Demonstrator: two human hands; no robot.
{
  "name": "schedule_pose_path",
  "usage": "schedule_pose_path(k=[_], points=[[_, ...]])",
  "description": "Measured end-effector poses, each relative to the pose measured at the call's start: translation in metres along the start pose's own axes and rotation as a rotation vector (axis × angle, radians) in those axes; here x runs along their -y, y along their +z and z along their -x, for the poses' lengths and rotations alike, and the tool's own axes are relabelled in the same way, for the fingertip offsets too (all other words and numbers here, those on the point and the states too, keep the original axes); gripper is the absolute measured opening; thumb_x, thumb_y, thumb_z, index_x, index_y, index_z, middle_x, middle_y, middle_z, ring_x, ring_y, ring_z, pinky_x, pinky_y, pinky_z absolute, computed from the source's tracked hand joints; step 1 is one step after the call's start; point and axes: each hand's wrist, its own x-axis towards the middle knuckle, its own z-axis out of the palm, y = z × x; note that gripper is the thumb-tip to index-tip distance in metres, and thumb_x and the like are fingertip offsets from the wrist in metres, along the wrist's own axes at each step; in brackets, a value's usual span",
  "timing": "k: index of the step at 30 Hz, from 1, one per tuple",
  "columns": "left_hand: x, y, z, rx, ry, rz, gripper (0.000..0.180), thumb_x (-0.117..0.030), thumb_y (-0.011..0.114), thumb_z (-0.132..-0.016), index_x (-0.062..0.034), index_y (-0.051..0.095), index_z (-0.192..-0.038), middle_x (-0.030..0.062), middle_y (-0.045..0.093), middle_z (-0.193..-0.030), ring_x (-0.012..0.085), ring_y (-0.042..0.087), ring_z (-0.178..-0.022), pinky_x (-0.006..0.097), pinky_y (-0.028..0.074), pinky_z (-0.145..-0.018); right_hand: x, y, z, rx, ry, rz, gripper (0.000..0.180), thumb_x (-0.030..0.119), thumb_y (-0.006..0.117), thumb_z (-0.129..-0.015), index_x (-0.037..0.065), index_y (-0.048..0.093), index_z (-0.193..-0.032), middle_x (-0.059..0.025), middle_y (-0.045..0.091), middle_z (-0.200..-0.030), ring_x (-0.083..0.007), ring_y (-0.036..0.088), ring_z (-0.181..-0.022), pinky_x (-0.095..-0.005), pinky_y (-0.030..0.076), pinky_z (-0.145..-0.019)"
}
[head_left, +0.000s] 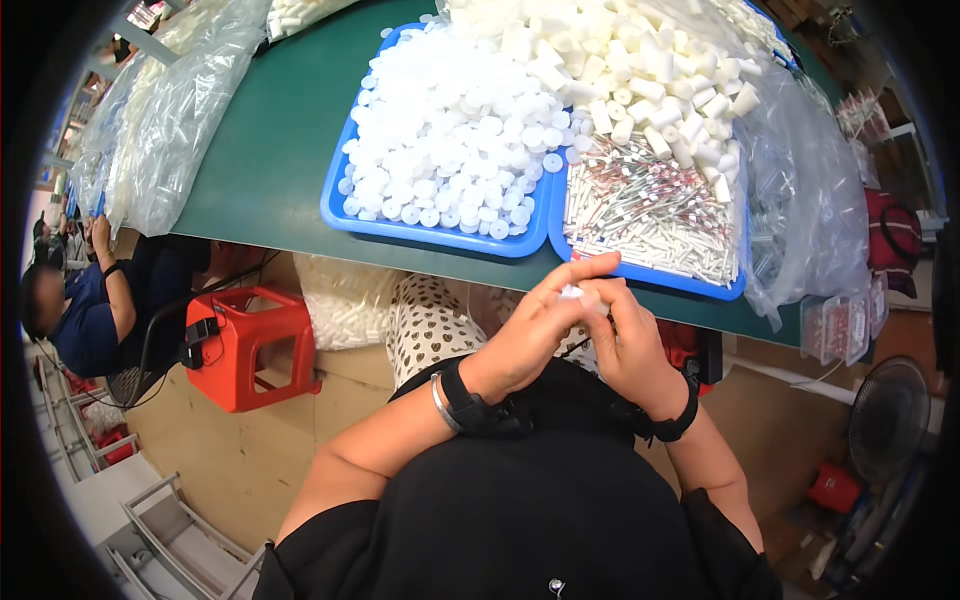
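My left hand (530,335) and my right hand (635,350) meet in front of the table edge, fingertips pinched together. Between them is a small white piece (571,291), mostly covered by the fingers, so its exact kind does not show. Just beyond the hands, a blue tray holds many thin white rods with red and metallic ends (650,215). Left of it, a second blue tray (440,238) is heaped with translucent white discs with small centre holes (440,130). Short cream foam cylinders (640,70) are piled behind and partly over the rods.
The trays stand on a green table (270,130). Clear plastic bags (165,130) lie at its left end, more plastic (800,190) at the right. A red stool (250,345) and a seated person (90,310) are at left. A fan (888,415) stands at right.
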Motion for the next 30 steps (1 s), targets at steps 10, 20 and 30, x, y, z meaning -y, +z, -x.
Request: schedule_pose_path(k=[10,20,30], points=[[0.001,-0.006,0.0,0.033,-0.07,0.333,0.053,-0.032,0.037,-0.104,-0.0028,0.034,-0.148,0.0098,0.034,-0.155,0.0246,0.035,-0.141,0.04,0.03,-0.116,0.002,-0.003,-0.014,-0.069,-0.247,0.355,0.024,0.006,0.067,-0.084,0.0,0.058,-0.106,-0.0141,0.063,-0.084,-0.032,0.063,-0.07,-0.039,0.05,-0.06],[0.006,-0.006,0.004,-0.091,-0.018,0.417,0.048,-0.044,0.033,-0.106,-0.0098,0.043,-0.139,0.0077,0.039,-0.151,0.026,0.037,-0.14,0.045,0.034,-0.115,0.007,0.026,-0.015,-0.087,-0.065,0.333,0.023,0.008,0.065,-0.088,-0.002,0.055,-0.106,-0.0163,0.063,-0.084,-0.0353,0.064,-0.068,-0.0431,0.051,-0.059],[0.013,-0.006,0.008,-0.096,-0.02,0.368,0.051,-0.045,0.035,-0.105,-0.0105,0.039,-0.143,0.007,0.041,-0.148,0.0229,0.04,-0.137,0.041,0.035,-0.114,0.007,0.016,-0.014,-0.005,-0.117,0.358,0.023,0.009,0.066,-0.089,-0.001,0.054,-0.106,-0.0165,0.062,-0.085,-0.0373,0.065,-0.069,-0.0429,0.051,-0.057]])
